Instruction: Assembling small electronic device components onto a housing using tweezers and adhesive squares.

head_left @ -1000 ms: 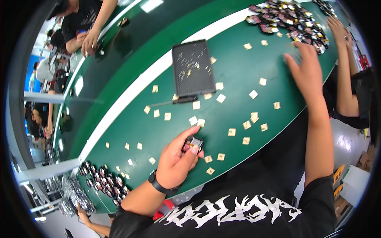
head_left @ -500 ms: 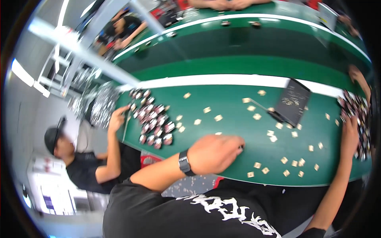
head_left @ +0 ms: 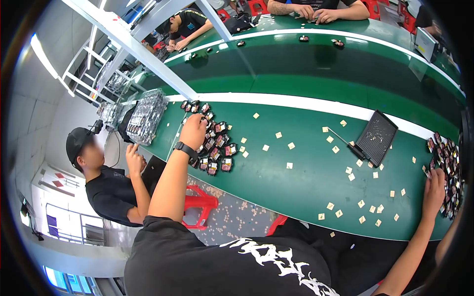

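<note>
My left hand (head_left: 193, 132), with a dark watch on its wrist, is over the left pile of small black parts (head_left: 217, 143) with pinkish and white labels. Its fingers are bent together, with a dark bit showing at their tips; the rest of what they hold is hidden. My right hand (head_left: 434, 192) reaches into another pile of the same black parts (head_left: 450, 185) at the right edge. Those fingers are closed at the pile's near side, and a small pale bit shows by their tips. Small cream squares (head_left: 291, 145) lie scattered between the piles.
On the green table (head_left: 266, 185) stands a black tray with a handle (head_left: 377, 138), bearing small bits. A person in a black cap (head_left: 111, 192) sits at the left, near stacked clear plastic packs (head_left: 148, 116). A red stool (head_left: 200, 204) stands below. A green belt (head_left: 296, 89) runs behind.
My left hand has moved left, from mid-table to the left pile. My right hand stays at the right pile, slightly lower in view. The person at the left has drawn a hand back from the pile.
</note>
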The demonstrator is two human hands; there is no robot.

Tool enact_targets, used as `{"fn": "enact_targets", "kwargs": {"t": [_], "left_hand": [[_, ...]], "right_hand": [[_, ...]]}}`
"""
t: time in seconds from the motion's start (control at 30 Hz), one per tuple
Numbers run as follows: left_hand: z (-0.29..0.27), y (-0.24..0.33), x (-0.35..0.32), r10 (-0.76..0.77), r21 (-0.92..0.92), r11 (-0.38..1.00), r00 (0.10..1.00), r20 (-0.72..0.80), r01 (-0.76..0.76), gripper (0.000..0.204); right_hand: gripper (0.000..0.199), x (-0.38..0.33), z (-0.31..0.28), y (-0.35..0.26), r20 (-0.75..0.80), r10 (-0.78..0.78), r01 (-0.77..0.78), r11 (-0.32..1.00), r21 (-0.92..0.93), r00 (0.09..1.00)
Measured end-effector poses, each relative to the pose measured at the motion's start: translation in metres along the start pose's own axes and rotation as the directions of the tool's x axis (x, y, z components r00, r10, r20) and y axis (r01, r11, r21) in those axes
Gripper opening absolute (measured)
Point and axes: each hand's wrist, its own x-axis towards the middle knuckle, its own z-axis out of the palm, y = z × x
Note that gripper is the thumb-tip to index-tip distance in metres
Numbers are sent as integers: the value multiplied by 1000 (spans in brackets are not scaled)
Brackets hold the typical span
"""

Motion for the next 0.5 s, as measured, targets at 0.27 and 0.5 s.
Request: {"fn": "enact_targets", "kwargs": {"t": [0.27,0.5], "left_hand": [[4,-17,25,-203,-175,948,931,304,264,26],[-28,59,28,-202,476,878,944,262,56,36]], "right_hand": [[24,-19,-29,-56,-105,-56,66,993,95,993],[24,-22,-58,-122,-123,-181,200,967,160,976]]}}
